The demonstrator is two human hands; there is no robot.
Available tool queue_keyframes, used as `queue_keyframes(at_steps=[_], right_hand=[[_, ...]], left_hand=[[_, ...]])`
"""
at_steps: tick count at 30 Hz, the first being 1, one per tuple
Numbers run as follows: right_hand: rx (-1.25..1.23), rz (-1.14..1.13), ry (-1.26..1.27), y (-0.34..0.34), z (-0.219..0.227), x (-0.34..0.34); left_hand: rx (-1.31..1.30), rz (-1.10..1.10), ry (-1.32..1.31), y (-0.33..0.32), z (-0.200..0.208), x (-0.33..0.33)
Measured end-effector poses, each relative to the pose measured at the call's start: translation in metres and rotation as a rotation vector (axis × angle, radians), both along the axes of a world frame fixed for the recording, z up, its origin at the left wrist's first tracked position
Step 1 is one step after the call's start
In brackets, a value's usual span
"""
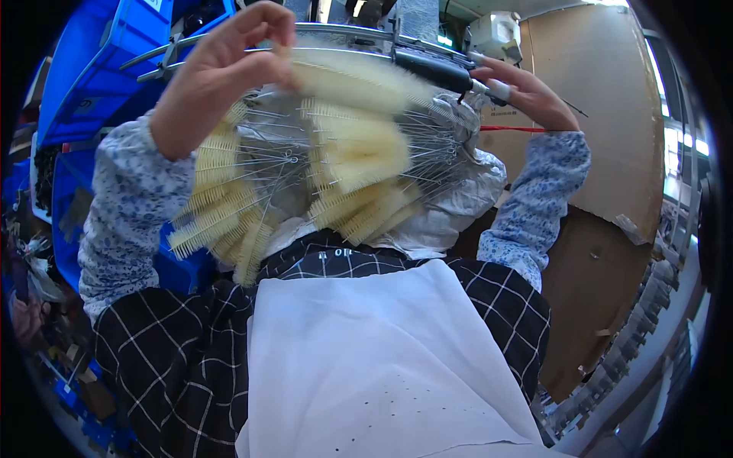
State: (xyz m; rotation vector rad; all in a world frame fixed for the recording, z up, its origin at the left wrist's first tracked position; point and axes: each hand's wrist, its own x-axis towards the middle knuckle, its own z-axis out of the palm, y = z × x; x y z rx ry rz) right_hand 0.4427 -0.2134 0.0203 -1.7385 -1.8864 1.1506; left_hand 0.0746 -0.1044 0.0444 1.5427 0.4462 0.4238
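Observation:
My left hand (229, 72) is raised at the upper left, thumb and fingers pinched at the left end of a cream bristle brush (347, 79). That brush lies level beneath a metal rail, its bristles blurred. At the upper right my right hand (531, 95), with white coverings on its fingertips, closes around the metal end of a black cylinder (434, 71) mounted along the rail. Below the hands, several cream bristle brushes with twisted wire stems (359, 153) lie in a pile. More such brushes (221, 221) fan out at the left, their looped wire ends pointing right.
Blue plastic bins (103, 72) stand at the left. Grey-white cloth (466, 195) lies under the brush pile. A large cardboard sheet (588, 122) rises on the right. A white cloth (374, 343) covers my lap over a dark checked garment.

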Motion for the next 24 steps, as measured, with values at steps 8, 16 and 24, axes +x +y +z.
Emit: queue_keyframes(at_steps=[8,16,24], right_hand=[[0.172,0.073,0.263,0.01,-0.02,-0.154],[0.686,-0.369,-0.882,0.082,-0.099,-0.043],[0.671,-0.359,-0.858,0.088,-0.105,-0.039]], left_hand=[[-0.044,0.278,0.001,-0.065,-0.021,0.002],[0.396,-0.246,1.043,-0.158,-0.096,-0.126],[0.512,-0.051,1.004,-0.178,-0.127,-0.128]])
